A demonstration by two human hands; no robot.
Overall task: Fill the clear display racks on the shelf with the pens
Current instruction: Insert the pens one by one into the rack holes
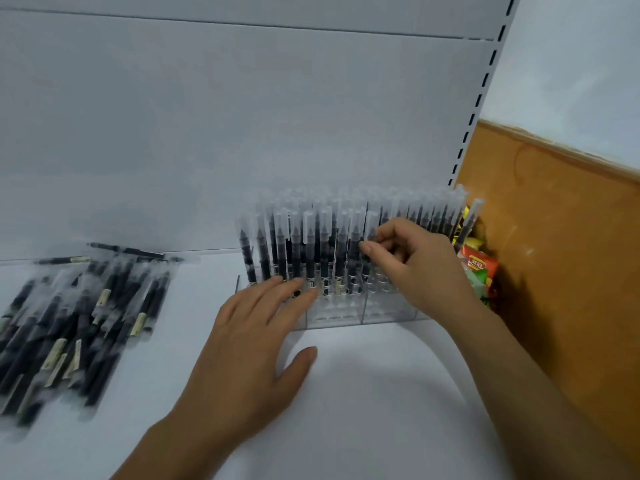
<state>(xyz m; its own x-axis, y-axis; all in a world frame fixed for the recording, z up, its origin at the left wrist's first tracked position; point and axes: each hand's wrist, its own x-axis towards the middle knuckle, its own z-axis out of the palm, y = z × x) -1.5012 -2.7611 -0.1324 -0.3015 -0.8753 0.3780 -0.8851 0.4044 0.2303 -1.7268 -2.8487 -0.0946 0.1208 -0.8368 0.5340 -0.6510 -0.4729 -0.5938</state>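
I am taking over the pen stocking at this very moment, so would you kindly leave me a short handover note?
Left hand: fingers straight, resting on the front of the clear rack.
Right hand: pinches a pen standing in the rack.
Done: back rows look full.
Left: some front slots are empty; loose pens lie piled on the shelf, to the left.

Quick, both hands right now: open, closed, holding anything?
Left hand: open, straight fingers resting against the clear rack.
Right hand: pinching a standing pen in the rack.
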